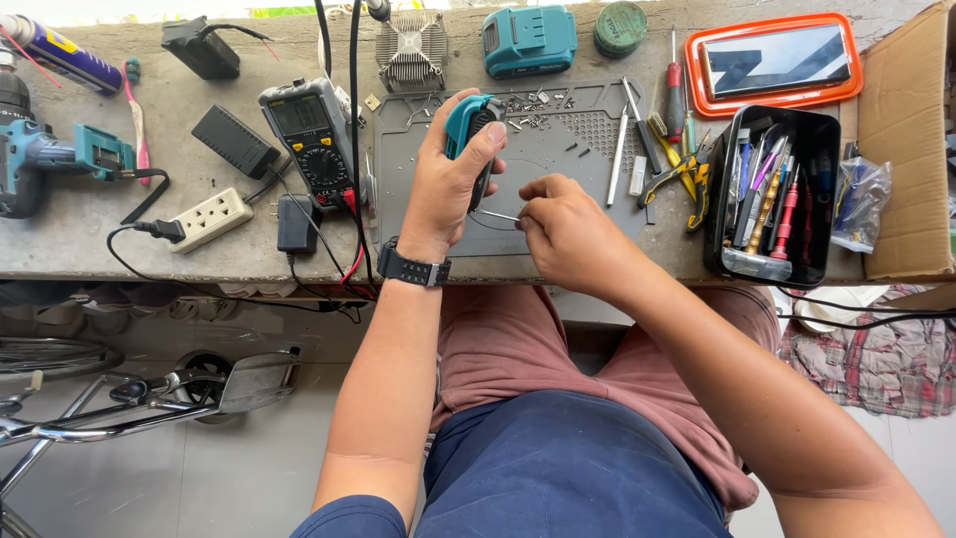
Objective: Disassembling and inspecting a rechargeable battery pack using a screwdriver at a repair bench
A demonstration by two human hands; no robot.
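teal tool housing (pixel 471 134) upright, long axis away from body, left hand (pixel 446 189) fingers gripping it, right hand (pixel 563 227) pinching thin pin (pixel 501 215)

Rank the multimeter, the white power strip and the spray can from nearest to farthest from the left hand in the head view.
Measured from the left hand:
1. Multimeter, just to its left on the bench.
2. White power strip, further left near the bench's front edge.
3. Spray can, far left back corner.

There is just one view. The camera sits on the person's head and looks almost straight down. It is close, so both arms fill the middle. The workbench (pixel 119 234) runs across the top, with its far edge cut off. The lap and the floor (pixel 199 468) are below. It may tilt forward a little.
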